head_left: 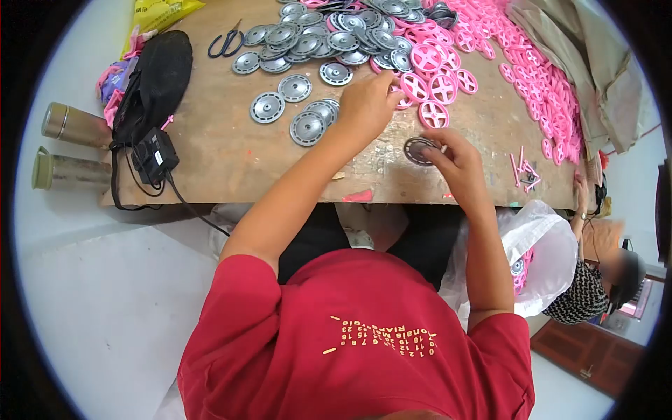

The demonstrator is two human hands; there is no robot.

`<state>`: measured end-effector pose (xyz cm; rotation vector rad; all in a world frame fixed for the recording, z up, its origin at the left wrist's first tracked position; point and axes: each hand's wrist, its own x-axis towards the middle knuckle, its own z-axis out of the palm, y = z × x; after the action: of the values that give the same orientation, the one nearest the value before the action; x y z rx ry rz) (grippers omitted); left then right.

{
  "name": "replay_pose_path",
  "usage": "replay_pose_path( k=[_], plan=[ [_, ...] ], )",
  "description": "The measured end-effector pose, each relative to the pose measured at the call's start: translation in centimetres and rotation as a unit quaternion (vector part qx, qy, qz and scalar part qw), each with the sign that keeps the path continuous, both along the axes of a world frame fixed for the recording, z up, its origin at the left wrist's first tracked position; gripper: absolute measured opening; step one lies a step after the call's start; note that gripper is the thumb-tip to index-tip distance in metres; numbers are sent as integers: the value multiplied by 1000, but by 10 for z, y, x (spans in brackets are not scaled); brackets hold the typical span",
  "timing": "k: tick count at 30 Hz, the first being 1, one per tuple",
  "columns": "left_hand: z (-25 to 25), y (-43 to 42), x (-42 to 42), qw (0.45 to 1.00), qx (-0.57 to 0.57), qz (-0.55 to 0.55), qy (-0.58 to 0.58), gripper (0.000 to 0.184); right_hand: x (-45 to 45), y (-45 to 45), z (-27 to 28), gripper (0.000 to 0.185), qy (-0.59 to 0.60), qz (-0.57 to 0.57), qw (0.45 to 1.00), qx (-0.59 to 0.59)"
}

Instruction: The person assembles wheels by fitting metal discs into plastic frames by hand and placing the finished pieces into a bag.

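My left hand (369, 105) is at the near edge of the pile, its fingers closed at a pink wheel (404, 100) that the hand partly hides. In my right hand (455, 162) is a dark grey disc (418, 150), pinched by its right side just above the table. A pink ring with a cross inside (434, 115) lies between the two hands. Left of my left hand are loose grey discs, among them one disc (308, 128) overlapping others and another disc (267, 108) lying flat.
A heap of grey discs (308, 43) and a spread of pink wheels (539, 98) cover the back. Scissors (227, 42), a black adapter (155, 155) and two bottles (73, 173) stand left. Pink pins (523, 168) lie right, near a white bag (553, 245). Another person (595, 287) sits at right.
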<state>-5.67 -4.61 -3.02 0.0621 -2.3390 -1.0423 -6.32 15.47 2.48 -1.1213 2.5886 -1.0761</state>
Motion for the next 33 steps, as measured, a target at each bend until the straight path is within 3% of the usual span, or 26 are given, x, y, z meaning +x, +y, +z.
replay_pose_path(
  k=[3,6,8,10,12,15,17,20,21,26,32,33],
  plan=[
    [4,16,-29,990,-8,75,-116,46,2,26,5,23,-167,-85,977,-99],
    [-1,26,-48,990,-39,93,-102,47,6,40,7,25,-193,-112,963,-153],
    [-9,31,-59,992,-12,66,-103,48,4,50,0,24,-187,-119,961,-165],
    [-5,36,-54,987,84,23,-137,41,2,53,-4,24,-188,-125,957,-181],
    [-6,42,-52,988,78,24,-129,41,0,54,-7,23,-195,-150,943,-226],
    [-5,46,-56,996,-14,73,-55,44,-2,54,-7,22,-198,-145,939,-241],
    [-1,47,-65,985,-87,82,-122,46,1,54,-9,22,-196,-139,940,-241],
    [-7,47,-80,978,-110,41,-174,49,8,59,-9,21,-194,-141,943,-232],
    [-6,46,-83,984,-78,3,-159,37,8,62,-11,21,-200,-143,939,-238],
    [-11,52,-78,979,-107,13,-175,33,3,71,-21,22,-216,-168,924,-268],
    [1,50,-58,987,-127,61,-80,26,1,63,-15,27,-205,-161,920,-294],
    [6,49,-50,995,-39,19,-92,24,2,59,-11,28,-194,-165,916,-310]
  ],
)
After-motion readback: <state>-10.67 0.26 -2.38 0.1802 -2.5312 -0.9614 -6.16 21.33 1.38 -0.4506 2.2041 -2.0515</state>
